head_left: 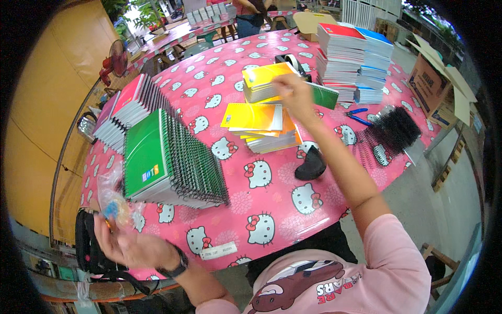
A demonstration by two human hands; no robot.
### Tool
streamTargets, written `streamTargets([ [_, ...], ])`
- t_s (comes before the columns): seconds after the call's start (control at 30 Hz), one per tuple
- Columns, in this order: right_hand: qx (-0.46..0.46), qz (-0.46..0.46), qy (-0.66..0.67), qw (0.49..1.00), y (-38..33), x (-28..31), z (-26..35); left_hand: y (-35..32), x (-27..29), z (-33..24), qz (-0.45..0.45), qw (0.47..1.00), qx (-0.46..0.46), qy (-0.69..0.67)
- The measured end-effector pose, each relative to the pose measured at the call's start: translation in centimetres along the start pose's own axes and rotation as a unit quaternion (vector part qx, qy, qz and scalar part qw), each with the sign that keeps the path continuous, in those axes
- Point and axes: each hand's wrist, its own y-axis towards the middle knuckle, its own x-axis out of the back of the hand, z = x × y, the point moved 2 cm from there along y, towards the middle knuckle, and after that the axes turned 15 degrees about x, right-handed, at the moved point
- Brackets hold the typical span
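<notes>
While the left hand holds a crinkled clear plastic bag off the worktop's near-left edge, the right hand reaches far across.

The left fingers close on the bag, just beside a slanted row of green spiral-bound notebooks on the pink cartoon-cat-patterned worktop. Further right, the right fingers pinch a green-covered notebook over stacked yellow and orange exercise books. Near the forearm lies a black curved object; black plastic binding combs lie at the right edge.

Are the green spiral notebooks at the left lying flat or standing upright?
Lying flat: the green spiral notebooks form a slumped stack on the pink table, covers up, black coils fanned rightward.
</notes>
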Motion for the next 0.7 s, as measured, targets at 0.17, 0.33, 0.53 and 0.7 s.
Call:
streamTargets([
  [0.17, -0.178, -0.037, -0.234, 0.955, -6.8, 10.7, -14.8, -4.2, 0.5, -2.6, 0.045, 0.984, -0.123, -0.121],
  [0.33, -0.31, 0.005, -0.11, 0.944, -11.0, 10.1, -19.8, -11.3, -4.1, -5.1, 0.23, 0.96, 0.066, -0.146],
  [0.53, -0.298, 0.087, -0.132, 0.941, -8.1, 13.3, -9.4, -13.9, -9.4, -4.9, 0.455, 0.875, 0.138, -0.095],
  [0.7, -0.191, 0.145, 0.143, 0.96, -12.2, 15.6, 5.4, -17.6, -11.6, -3.4, 0.48, 0.802, 0.322, -0.149],
])
